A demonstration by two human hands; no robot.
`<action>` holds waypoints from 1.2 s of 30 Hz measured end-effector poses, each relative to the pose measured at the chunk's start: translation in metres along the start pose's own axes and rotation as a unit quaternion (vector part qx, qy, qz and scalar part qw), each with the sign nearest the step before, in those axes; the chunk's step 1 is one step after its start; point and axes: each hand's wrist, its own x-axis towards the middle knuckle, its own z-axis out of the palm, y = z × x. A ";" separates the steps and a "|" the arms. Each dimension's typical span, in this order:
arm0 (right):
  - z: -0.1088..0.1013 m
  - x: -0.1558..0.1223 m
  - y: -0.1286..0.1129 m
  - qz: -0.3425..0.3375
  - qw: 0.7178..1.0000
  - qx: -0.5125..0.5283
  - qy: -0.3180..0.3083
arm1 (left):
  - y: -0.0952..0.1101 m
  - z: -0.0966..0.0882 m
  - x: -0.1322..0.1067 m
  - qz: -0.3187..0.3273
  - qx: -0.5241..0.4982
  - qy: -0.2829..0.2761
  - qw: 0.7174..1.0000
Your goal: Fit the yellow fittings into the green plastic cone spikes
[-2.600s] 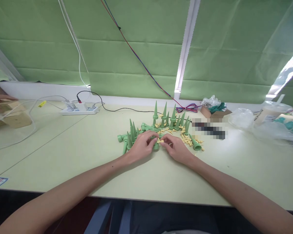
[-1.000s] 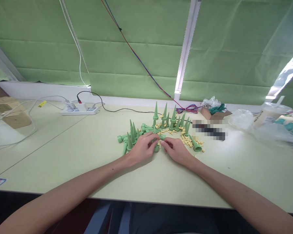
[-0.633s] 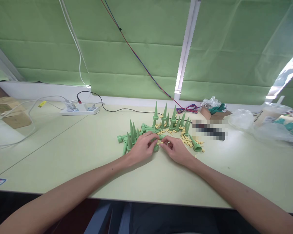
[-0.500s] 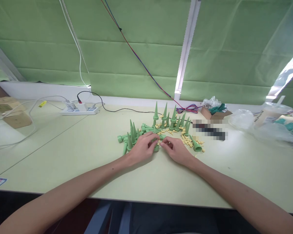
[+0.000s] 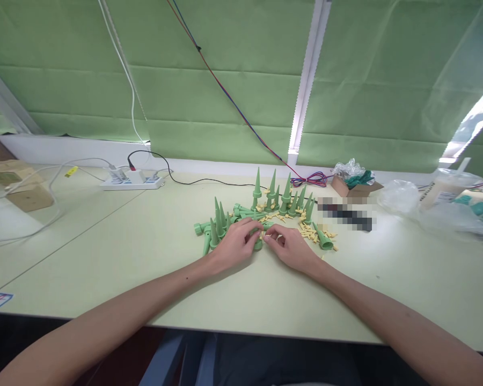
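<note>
My left hand (image 5: 239, 238) is curled closed around a green plastic cone spike (image 5: 258, 245), whose wide end shows below the fingers. The fingers cover most of it. Facing it almost fingertip to fingertip, my right hand (image 5: 288, 245) pinches at a tiny yellow plastic piece by the spike; the fingers largely hide this piece. Left of my left hand, several green spikes (image 5: 213, 234) stand point up, with others lying down. Beyond both hands is a row of more upright spikes (image 5: 286, 195). Small yellow pieces (image 5: 308, 232) lie scattered right of that row, near a tipped-over spike (image 5: 325, 243).
A white power strip (image 5: 133, 184) with plugs and cables sits at the back left. Paper packaging (image 5: 28, 190) lies far left. At the back right are a cardboard box (image 5: 356, 187), plastic bags (image 5: 398, 195) and a drink cup (image 5: 437, 188). A blurred dark object (image 5: 348, 215) lies right of the spikes.
Both hands stay in nearly the same place. The right fingertips have shifted very slightly by the spike; the surrounding pieces have not moved.
</note>
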 end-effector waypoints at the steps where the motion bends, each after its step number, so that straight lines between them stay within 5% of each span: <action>1: 0.000 0.000 0.000 0.000 1.000 -0.001 0.000 | 0.000 0.000 0.000 -0.002 0.003 0.001 1.000; 36: 0.000 0.001 0.002 0.010 1.000 -0.003 -0.015 | 0.003 -0.003 -0.001 -0.009 0.012 -0.061 0.998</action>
